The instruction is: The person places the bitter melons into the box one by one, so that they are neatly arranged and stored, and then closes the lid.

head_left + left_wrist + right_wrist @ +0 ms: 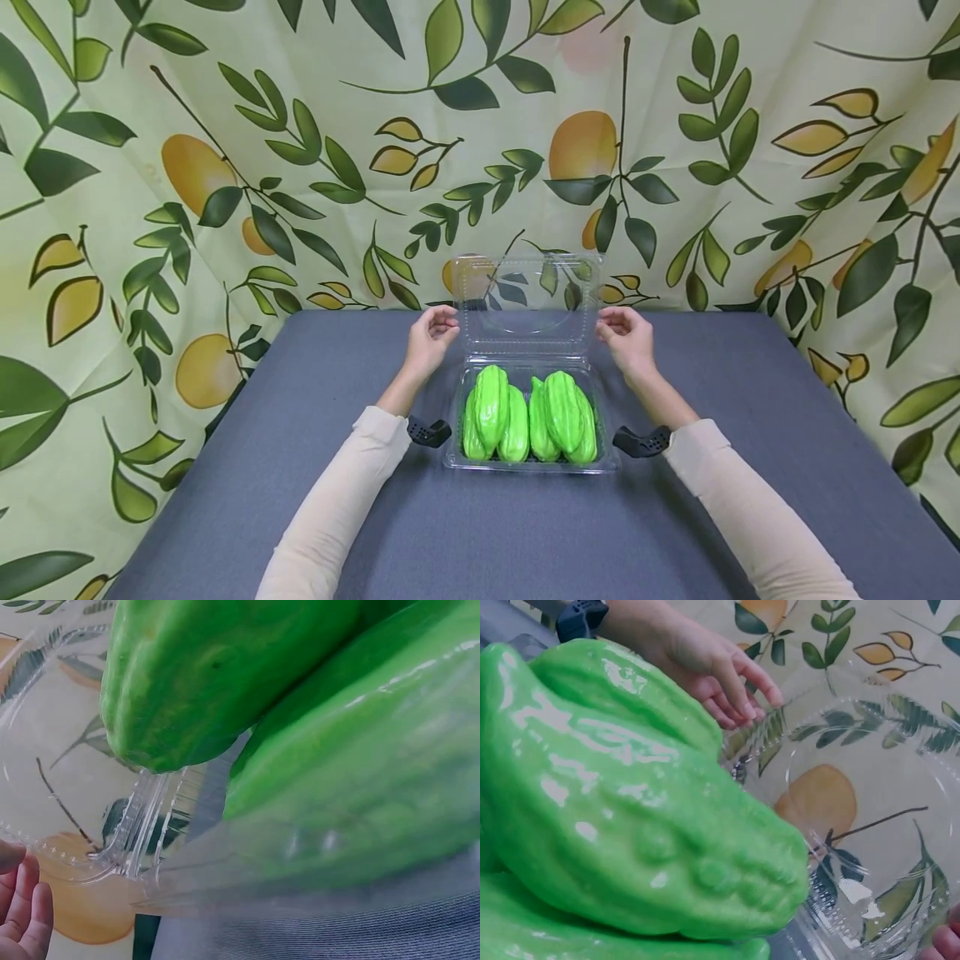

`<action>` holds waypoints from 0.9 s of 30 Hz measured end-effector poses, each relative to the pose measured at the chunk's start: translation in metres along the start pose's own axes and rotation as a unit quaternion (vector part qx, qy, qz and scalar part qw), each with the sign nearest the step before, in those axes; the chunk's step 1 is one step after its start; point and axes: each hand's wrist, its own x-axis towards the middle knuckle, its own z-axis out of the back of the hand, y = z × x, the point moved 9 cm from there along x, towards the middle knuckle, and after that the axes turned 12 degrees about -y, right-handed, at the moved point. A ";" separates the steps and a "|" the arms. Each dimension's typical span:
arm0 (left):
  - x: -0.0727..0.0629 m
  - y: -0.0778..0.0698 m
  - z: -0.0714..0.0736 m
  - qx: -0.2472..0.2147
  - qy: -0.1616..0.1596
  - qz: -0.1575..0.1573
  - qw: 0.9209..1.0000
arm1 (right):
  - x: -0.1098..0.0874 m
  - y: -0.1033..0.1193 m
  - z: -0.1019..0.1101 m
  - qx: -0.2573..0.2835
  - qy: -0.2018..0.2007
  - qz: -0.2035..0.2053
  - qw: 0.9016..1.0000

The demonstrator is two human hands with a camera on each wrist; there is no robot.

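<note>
A clear plastic clamshell box (529, 468) sits on the table with its transparent lid (525, 304) raised at the back. Several glossy green ribbed fruits (491, 408), some stacked on others, fill its base; their exact kind is unclear. Beside the lid's left edge is my left hand (431, 337), its fingers loosely bent and thumb apart from the index finger. My right hand (628, 337) mirrors it at the right edge. Fingertips of both hands are at or very near the lid; firm contact is hard to make out. In the left wrist view, green fruits (195, 682) hide part of the box.
Under the box lies a grey-blue tabletop (337, 367). Behind and around it hangs a curtain (337, 125) printed with leaves and orange fruit. Black wrist devices (429, 432) sit close to both sides of the base.
</note>
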 end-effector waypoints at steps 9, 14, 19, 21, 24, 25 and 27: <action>-0.002 -0.004 0.002 -0.002 0.007 -0.029 1.000 | 0.003 0.012 0.004 0.031 -0.008 0.014 0.999; -0.002 -0.010 0.004 -0.027 0.002 -0.040 0.999 | 0.001 0.012 0.002 0.020 0.000 0.011 1.000; -0.001 -0.017 0.005 -0.036 -0.004 -0.052 0.998 | -0.003 0.014 0.003 0.019 0.004 0.015 1.000; -0.001 -0.020 0.007 -0.037 -0.009 -0.061 0.997 | -0.004 0.015 0.004 0.021 0.005 0.019 1.000; -0.001 -0.023 0.008 -0.041 -0.015 -0.068 0.997 | -0.006 0.017 0.005 0.025 0.006 0.021 0.999; -0.001 -0.024 0.008 -0.043 -0.016 -0.069 0.997 | -0.007 0.017 0.006 0.026 0.006 0.021 0.999; -0.002 -0.025 0.008 -0.048 -0.015 -0.068 0.996 | -0.008 0.018 0.007 0.025 0.006 0.022 0.999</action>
